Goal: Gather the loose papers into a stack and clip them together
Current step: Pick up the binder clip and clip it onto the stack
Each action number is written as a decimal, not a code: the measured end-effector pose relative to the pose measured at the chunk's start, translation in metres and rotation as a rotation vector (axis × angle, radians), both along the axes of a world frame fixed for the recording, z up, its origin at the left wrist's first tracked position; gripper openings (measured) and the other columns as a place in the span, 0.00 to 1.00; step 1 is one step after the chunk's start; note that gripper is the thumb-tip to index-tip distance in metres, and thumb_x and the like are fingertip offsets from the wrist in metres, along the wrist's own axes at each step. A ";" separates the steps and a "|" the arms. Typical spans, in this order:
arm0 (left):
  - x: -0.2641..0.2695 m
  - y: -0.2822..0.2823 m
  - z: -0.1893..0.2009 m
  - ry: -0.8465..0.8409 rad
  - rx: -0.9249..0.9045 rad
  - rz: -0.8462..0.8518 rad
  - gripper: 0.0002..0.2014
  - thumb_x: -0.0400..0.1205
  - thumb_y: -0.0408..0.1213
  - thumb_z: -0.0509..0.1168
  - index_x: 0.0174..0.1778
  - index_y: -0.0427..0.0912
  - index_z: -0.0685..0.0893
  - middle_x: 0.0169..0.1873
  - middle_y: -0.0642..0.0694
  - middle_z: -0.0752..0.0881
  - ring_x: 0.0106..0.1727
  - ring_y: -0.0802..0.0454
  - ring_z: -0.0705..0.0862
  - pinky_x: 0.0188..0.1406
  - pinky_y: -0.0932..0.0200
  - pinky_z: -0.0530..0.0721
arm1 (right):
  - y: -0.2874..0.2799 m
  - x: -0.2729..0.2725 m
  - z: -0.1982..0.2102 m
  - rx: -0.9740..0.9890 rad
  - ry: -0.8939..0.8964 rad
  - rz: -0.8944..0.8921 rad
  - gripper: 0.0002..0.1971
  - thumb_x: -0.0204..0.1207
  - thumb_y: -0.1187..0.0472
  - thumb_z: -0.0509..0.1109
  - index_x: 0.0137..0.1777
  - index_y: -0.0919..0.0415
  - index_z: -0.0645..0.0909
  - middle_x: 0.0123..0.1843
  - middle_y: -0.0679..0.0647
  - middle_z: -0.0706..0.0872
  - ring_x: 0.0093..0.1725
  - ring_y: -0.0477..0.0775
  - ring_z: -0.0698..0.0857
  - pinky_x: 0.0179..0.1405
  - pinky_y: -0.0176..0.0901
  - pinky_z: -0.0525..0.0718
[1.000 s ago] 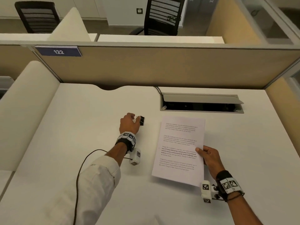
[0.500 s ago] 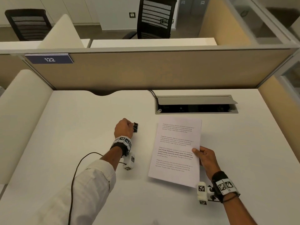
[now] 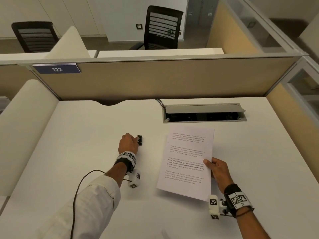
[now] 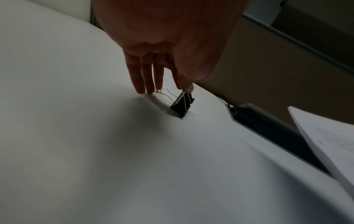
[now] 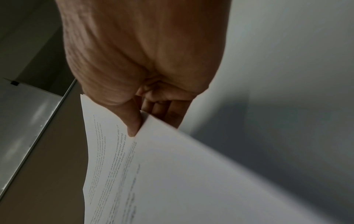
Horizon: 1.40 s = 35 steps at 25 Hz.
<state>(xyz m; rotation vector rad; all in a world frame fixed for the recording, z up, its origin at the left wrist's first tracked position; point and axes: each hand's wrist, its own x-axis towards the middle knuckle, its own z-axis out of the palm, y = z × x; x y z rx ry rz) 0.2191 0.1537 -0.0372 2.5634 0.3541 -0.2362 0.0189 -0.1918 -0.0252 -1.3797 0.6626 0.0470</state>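
Observation:
A stack of printed papers (image 3: pixel 187 161) is held just above the white desk (image 3: pixel 86 144). My right hand (image 3: pixel 216 169) grips its right edge, thumb on top and fingers underneath, as the right wrist view shows on the papers (image 5: pixel 153 174). A small black binder clip (image 3: pixel 139 140) stands on the desk left of the papers. My left hand (image 3: pixel 128 144) pinches one wire handle of the binder clip (image 4: pixel 182 104) between thumb and forefinger; the other fingers (image 4: pixel 147 78) point down beside it.
An open cable tray (image 3: pixel 203 112) is set into the desk behind the papers. A beige partition (image 3: pixel 164 80) closes the far edge, a cream divider (image 3: pixel 22 128) the left side. A black cable (image 3: pixel 77 195) trails from my left wrist.
The left hand has closed its pinch on the clip's handle and tilted the clip up. The right hand and the papers have barely moved.

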 end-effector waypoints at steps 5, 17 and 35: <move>-0.013 0.016 -0.003 0.057 -0.320 0.037 0.19 0.81 0.55 0.71 0.55 0.41 0.81 0.46 0.42 0.92 0.49 0.39 0.90 0.53 0.49 0.86 | 0.005 -0.006 0.002 -0.012 -0.002 0.017 0.09 0.83 0.65 0.73 0.61 0.60 0.89 0.49 0.54 0.97 0.42 0.53 0.96 0.36 0.42 0.92; -0.094 0.053 0.006 0.328 -0.930 0.070 0.28 0.66 0.62 0.83 0.41 0.44 0.81 0.37 0.43 0.70 0.43 0.46 0.65 0.55 0.52 0.69 | 0.027 -0.031 0.008 -0.026 -0.010 0.077 0.08 0.83 0.64 0.74 0.59 0.58 0.89 0.48 0.54 0.97 0.43 0.54 0.96 0.37 0.45 0.93; -0.125 0.040 0.014 0.136 -0.818 0.101 0.17 0.81 0.42 0.77 0.55 0.30 0.93 0.47 0.28 0.94 0.51 0.40 0.95 0.57 0.54 0.92 | 0.036 -0.045 0.009 -0.051 -0.012 0.173 0.08 0.83 0.62 0.74 0.59 0.60 0.90 0.51 0.57 0.97 0.48 0.60 0.96 0.41 0.48 0.93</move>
